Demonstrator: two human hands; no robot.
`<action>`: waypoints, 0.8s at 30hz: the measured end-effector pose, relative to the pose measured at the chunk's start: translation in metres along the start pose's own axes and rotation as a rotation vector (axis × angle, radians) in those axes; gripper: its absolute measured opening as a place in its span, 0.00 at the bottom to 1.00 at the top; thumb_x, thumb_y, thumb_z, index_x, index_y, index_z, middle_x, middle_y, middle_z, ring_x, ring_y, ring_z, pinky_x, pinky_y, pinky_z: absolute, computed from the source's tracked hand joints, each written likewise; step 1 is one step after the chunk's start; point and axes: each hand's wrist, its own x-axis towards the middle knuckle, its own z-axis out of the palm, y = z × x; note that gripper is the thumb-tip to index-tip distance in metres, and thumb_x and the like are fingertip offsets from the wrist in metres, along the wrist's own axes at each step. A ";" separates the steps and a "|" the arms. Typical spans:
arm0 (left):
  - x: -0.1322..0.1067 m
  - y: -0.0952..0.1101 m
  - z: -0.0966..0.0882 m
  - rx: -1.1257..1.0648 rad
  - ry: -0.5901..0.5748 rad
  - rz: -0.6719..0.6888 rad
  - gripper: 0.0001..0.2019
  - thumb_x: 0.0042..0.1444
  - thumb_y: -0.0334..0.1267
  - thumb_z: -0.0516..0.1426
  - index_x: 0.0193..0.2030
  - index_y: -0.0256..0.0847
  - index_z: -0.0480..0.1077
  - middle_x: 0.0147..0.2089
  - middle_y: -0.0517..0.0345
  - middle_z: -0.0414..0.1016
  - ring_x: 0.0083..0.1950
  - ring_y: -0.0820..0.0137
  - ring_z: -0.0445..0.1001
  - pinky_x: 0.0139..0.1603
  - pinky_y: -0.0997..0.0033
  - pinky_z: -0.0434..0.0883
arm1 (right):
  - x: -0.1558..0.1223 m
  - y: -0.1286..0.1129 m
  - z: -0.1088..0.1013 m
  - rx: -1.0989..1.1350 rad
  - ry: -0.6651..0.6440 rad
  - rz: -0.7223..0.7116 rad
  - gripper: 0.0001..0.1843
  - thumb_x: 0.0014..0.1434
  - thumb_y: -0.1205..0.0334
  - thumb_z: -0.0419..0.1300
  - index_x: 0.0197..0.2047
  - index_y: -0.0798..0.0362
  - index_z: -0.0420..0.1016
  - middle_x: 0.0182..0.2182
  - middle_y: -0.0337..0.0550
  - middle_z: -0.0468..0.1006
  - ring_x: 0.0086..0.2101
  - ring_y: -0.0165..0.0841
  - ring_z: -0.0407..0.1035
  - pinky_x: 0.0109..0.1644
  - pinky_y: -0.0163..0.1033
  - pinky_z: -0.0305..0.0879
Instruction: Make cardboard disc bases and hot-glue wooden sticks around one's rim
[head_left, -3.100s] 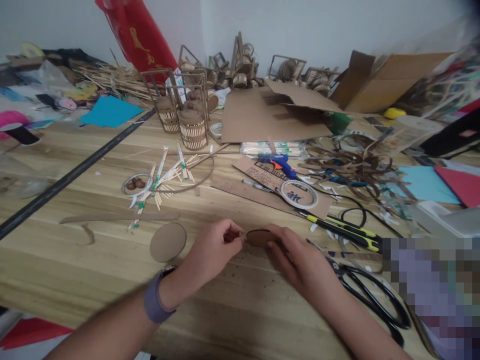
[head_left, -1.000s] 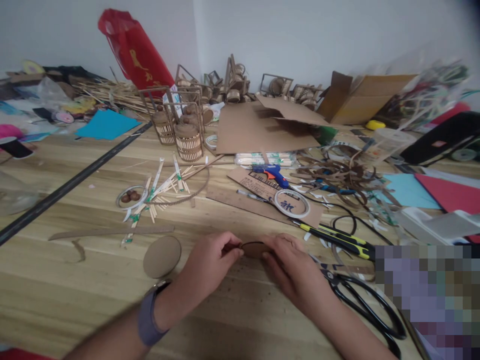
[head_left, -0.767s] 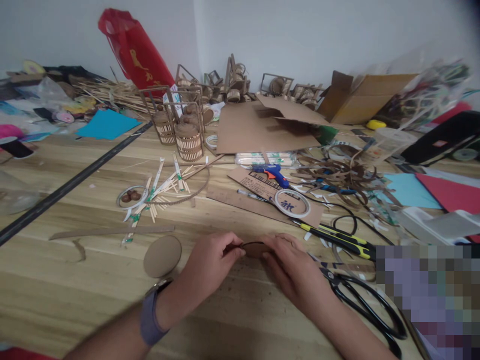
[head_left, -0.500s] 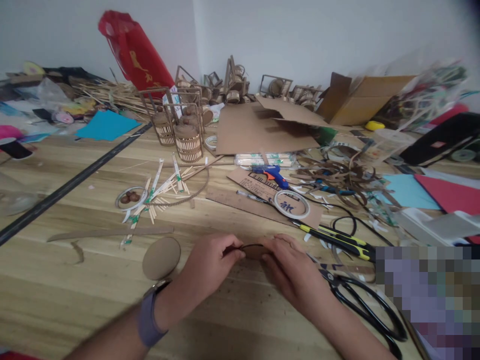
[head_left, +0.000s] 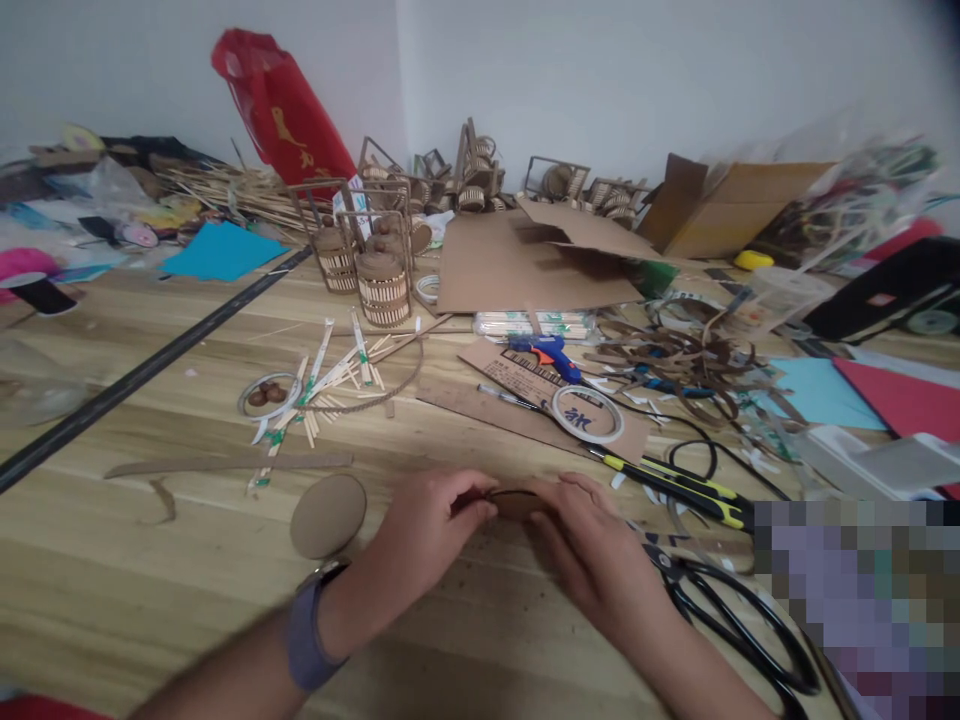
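Note:
Both of my hands meet low at the centre of a wooden table (head_left: 187, 580). My left hand (head_left: 427, 530) pinches the left edge of a small brown cardboard disc (head_left: 514, 502). My right hand (head_left: 592, 550) grips the same disc from the right, its fingers curled over the rim. Most of the disc is hidden between the fingers. A second cardboard disc (head_left: 328, 514) lies flat on the table just left of my left hand. A grey band (head_left: 304, 640) is on my left wrist.
Black scissors (head_left: 742, 625) lie right of my right hand, with a yellow-and-black cutter (head_left: 679, 478), a tape roll (head_left: 588, 413) and a blue glue gun (head_left: 550, 352) behind. Bamboo sticks (head_left: 330, 370), small woven cages (head_left: 382, 275), flat cardboard (head_left: 525, 265) and cardboard strips (head_left: 690, 350) crowd the far side.
My hands have kept hold of the disc in the same place with only slight finger shifts. The view drifted a little as my head moved.

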 end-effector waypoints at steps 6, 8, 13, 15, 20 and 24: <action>-0.004 -0.011 0.005 -0.524 -0.078 -0.065 0.29 0.54 0.50 0.63 0.60 0.41 0.63 0.50 0.48 0.75 0.50 0.61 0.74 0.49 0.62 0.70 | -0.004 0.000 -0.010 -0.088 0.133 0.032 0.14 0.65 0.68 0.49 0.52 0.46 0.63 0.39 0.44 0.81 0.40 0.39 0.77 0.51 0.49 0.70; -0.005 -0.013 0.007 -0.724 -0.212 -0.085 0.37 0.51 0.57 0.63 0.62 0.40 0.59 0.57 0.42 0.71 0.56 0.57 0.71 0.56 0.56 0.67 | -0.006 -0.003 -0.009 -0.097 0.168 0.027 0.14 0.64 0.68 0.50 0.52 0.47 0.63 0.39 0.45 0.81 0.41 0.40 0.77 0.50 0.50 0.71; -0.010 -0.003 0.011 -1.022 -0.379 -0.166 0.48 0.43 0.59 0.67 0.66 0.41 0.55 0.62 0.40 0.67 0.64 0.53 0.65 0.64 0.52 0.58 | -0.009 -0.013 -0.001 -0.010 0.099 -0.002 0.15 0.62 0.72 0.51 0.49 0.45 0.65 0.35 0.41 0.83 0.37 0.39 0.78 0.55 0.56 0.66; -0.012 0.001 0.011 -1.064 -0.365 -0.248 0.51 0.39 0.57 0.70 0.67 0.43 0.54 0.63 0.41 0.66 0.63 0.53 0.66 0.64 0.53 0.58 | -0.009 -0.017 0.002 0.017 0.066 -0.004 0.16 0.62 0.74 0.50 0.48 0.45 0.67 0.36 0.40 0.83 0.37 0.37 0.78 0.57 0.56 0.64; -0.012 0.006 0.012 -1.034 -0.290 -0.281 0.50 0.32 0.50 0.74 0.63 0.43 0.59 0.59 0.45 0.71 0.60 0.54 0.69 0.61 0.55 0.61 | -0.011 -0.021 0.004 0.015 0.095 -0.056 0.18 0.61 0.77 0.50 0.49 0.47 0.66 0.40 0.40 0.83 0.41 0.33 0.78 0.58 0.52 0.63; -0.009 0.005 0.009 -1.102 -0.164 -0.243 0.38 0.37 0.48 0.72 0.56 0.42 0.65 0.57 0.48 0.73 0.60 0.54 0.70 0.59 0.57 0.65 | -0.023 -0.025 -0.008 -0.049 0.230 -0.116 0.20 0.59 0.73 0.57 0.52 0.44 0.66 0.43 0.44 0.82 0.49 0.40 0.74 0.55 0.52 0.65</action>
